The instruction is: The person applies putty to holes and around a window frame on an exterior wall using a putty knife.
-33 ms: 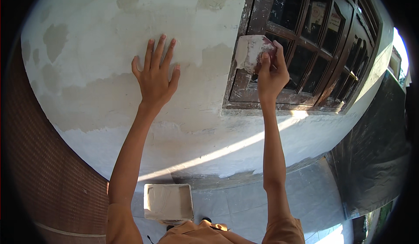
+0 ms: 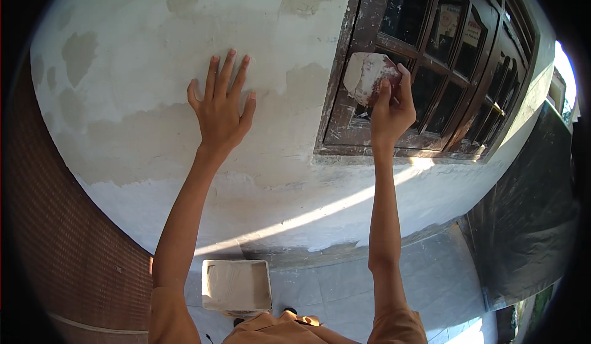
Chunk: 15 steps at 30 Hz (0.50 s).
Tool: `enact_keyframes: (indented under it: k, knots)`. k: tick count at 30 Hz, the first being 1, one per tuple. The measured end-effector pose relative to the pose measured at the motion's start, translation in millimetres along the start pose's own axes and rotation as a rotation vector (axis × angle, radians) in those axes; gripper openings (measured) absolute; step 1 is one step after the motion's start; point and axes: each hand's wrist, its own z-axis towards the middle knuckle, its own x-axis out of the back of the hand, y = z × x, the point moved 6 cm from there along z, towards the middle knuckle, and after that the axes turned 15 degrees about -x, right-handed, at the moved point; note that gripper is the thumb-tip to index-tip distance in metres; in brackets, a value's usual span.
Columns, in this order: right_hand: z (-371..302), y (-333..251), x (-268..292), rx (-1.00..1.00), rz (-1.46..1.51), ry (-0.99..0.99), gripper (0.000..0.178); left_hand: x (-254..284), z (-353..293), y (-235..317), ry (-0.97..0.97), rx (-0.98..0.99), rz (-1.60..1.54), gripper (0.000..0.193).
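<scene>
My left hand [image 2: 220, 107] lies flat on the pale, patchily plastered wall [image 2: 141, 137], fingers spread, with nothing in it. Out to the right, my right hand [image 2: 394, 110] pinches a flat reddish-brown putty scraper [image 2: 369, 79] between thumb and fingers. Whitish paste covers much of its face, thickest toward the left edge. The scraper is in front of the brown wooden window frame [image 2: 337, 119]; whether it touches the frame I cannot tell.
On the grey tiled floor [image 2: 320, 295] near my feet stands a rectangular tub [image 2: 269, 285] holding pale paste. A brown woven panel [image 2: 80, 245] runs along the left. A dark sheet [image 2: 529, 214] hangs at the right. Dark panes fill the window, which has several wooden bars.
My right hand has shifted slightly right and down with the scraper, away from the wall beside the window. My left hand keeps its place on the wall.
</scene>
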Motion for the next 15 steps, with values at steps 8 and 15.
enact_keyframes:
  k: [8, 15]
  knots:
    - [-7, 9, -23, 0.105, -0.100, -0.085, 0.037, 0, 1, 1, 0.037, 0.003, -0.004, 0.059]
    - [-26, 1, -58, 0.046, -0.130, -0.294, 0.036, -2, 1, -1, 0.062, 0.004, 0.011, 0.057]
